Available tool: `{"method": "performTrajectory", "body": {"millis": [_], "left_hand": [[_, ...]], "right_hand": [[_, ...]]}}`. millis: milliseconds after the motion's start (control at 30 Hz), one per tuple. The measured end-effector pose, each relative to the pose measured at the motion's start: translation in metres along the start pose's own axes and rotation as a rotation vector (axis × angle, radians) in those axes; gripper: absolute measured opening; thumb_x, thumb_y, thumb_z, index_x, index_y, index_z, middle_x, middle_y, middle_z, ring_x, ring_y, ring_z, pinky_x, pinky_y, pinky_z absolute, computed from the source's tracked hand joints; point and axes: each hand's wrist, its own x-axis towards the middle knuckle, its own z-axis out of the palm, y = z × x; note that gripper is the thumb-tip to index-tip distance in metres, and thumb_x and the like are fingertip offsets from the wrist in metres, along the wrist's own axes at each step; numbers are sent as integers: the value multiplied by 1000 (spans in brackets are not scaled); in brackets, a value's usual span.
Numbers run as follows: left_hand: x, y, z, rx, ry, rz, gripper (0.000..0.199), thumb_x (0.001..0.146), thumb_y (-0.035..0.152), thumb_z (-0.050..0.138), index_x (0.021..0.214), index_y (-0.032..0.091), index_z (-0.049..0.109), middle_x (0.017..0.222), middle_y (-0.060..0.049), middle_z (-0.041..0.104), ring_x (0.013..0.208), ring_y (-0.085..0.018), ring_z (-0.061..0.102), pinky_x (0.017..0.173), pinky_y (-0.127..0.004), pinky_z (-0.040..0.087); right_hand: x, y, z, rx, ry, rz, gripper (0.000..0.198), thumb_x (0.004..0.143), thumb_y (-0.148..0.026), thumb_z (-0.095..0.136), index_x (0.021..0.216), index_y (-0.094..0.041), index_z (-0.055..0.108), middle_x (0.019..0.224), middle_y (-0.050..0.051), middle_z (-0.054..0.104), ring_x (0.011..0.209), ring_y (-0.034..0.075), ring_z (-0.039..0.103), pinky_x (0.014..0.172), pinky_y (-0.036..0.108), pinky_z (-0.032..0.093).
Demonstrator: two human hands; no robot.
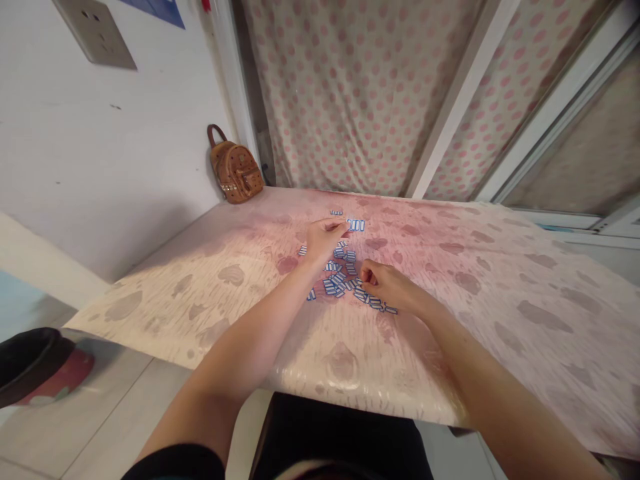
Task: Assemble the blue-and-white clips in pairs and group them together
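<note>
My left hand (pixel 326 239) is closed in a pinch, its fingertips at the left end of a short row of small blue-and-white tiles (pixel 356 225). Below it spreads a loose heap of similar tiles (pixel 334 285), some overlapping and lying at different angles. My right hand (pixel 385 283) rests at the heap's right side with its fingers curled together. Whatever sits between those fingers is too small or hidden to make out. Farther back, a separate little row of tiles (pixel 336 213) lies beyond my left hand.
A pink and cream patterned cloth (pixel 345 360) covers the table. At the far left corner a small brown backpack (pixel 239 172) leans by the wall. A dotted curtain (pixel 350 93) hangs behind the table. On the floor at left stands a dark-rimmed container (pixel 55 380).
</note>
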Motion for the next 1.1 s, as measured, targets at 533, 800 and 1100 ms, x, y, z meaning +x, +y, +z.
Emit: {"method": "performTrajectory", "body": {"millis": [533,800,1100], "left_hand": [[-7,-19,4,236,-157,60,12,79,20,69,72,14,76,72,-6,75,65,-16,69,61,-23,48],[-9,-20,6,248,-206,54,10,79,21,70,74,14,76,75,-6,76,68,-17,69,65,-24,51],[-15,-17,8,273,-267,90,11,80,22,70,76,15,78,78,-7,77,73,-18,71,65,-24,51]], "right_hand": [[6,3,-16,161,501,131,6,78,-27,59,81,-24,54,72,-2,63,69,18,60,66,31,44],[6,2,-17,194,517,52,12,83,-33,59,83,-22,64,82,2,67,76,19,61,74,34,48],[2,-5,-18,34,589,-41,19,91,-33,51,93,-24,68,90,5,72,79,22,64,75,36,49]]}}
